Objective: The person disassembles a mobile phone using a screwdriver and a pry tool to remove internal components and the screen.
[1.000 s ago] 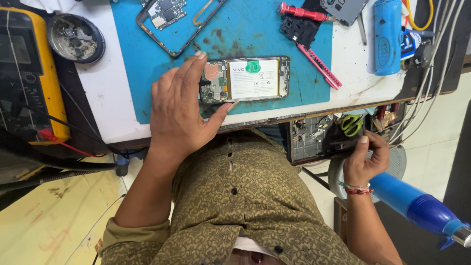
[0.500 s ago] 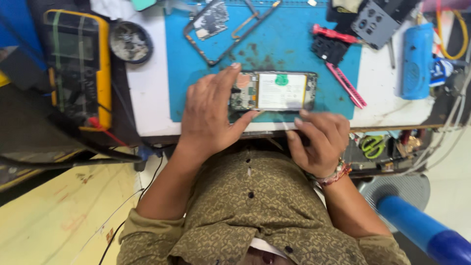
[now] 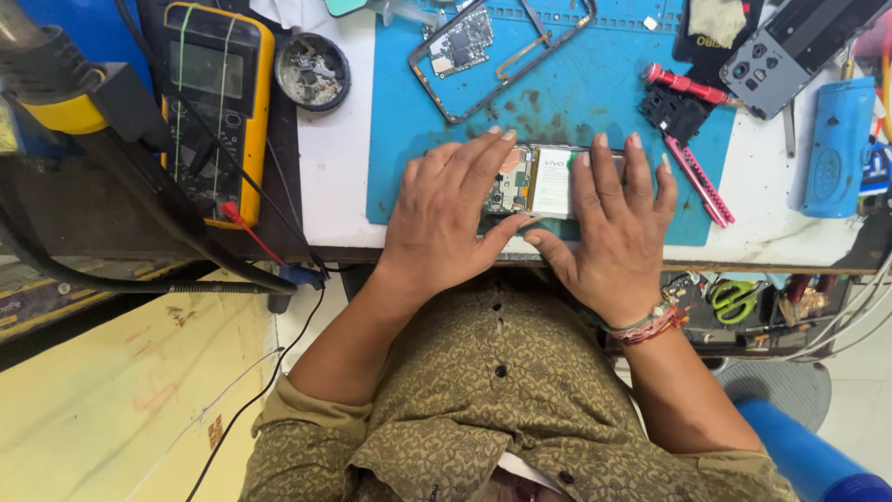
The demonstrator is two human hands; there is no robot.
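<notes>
Phone point(image 3: 541, 181), opened with its back off, lies on the blue mat point(image 3: 595, 121) near the front edge of the worktop point(image 3: 334, 177), pinned under both hands. The left hand point(image 3: 446, 218) lies flat over the phone's left end, fingers spread, thumb tucked along the near edge. The right hand point(image 3: 618, 228) lies flat over the right end, fingers stretched out and thumb pointing toward the left thumb; neither hand is curled around anything, they only press down. A white battery and green circuit board show between the two hands. Just right of the right hand lies a pink-handled cutter point(image 3: 701, 186). Beyond the hands, on the mat, rests an empty phone frame point(image 3: 492, 56). Farther right of it lie a red screwdriver point(image 3: 688, 85) and a grey phone back cover point(image 3: 790, 46). Left of the left hand, off the mat, stand a yellow multimeter point(image 3: 218, 102) and a small round tin point(image 3: 313, 71).
</notes>
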